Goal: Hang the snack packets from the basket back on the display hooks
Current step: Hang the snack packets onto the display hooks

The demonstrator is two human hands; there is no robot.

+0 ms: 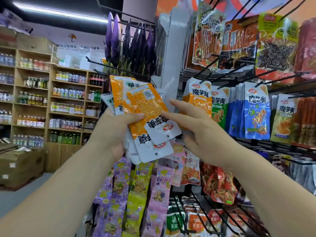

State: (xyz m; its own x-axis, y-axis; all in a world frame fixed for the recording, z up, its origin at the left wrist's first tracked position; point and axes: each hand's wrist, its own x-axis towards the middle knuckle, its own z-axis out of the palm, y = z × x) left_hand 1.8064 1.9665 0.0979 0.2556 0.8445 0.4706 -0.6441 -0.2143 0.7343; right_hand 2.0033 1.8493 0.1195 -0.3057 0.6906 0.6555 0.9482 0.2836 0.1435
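The fingers (pixel 135 116) of the left hand (pixel 111 129) are clutching a fanned bundle of orange-and-white snack packets (pixel 150 106). The right hand (pixel 201 134) is reaching in with straight fingers, forefinger at the top packet's edge, gripping nothing. Beyond the right fingertips, black wire display hooks (pixel 280 79) are carrying matching hung packets (pixel 196 101), so most of the hanging is seemingly remaining. The held packets are looking flat, glossy and crinkly, each with a small punched hole (pixel 168 136) below the left thumb.
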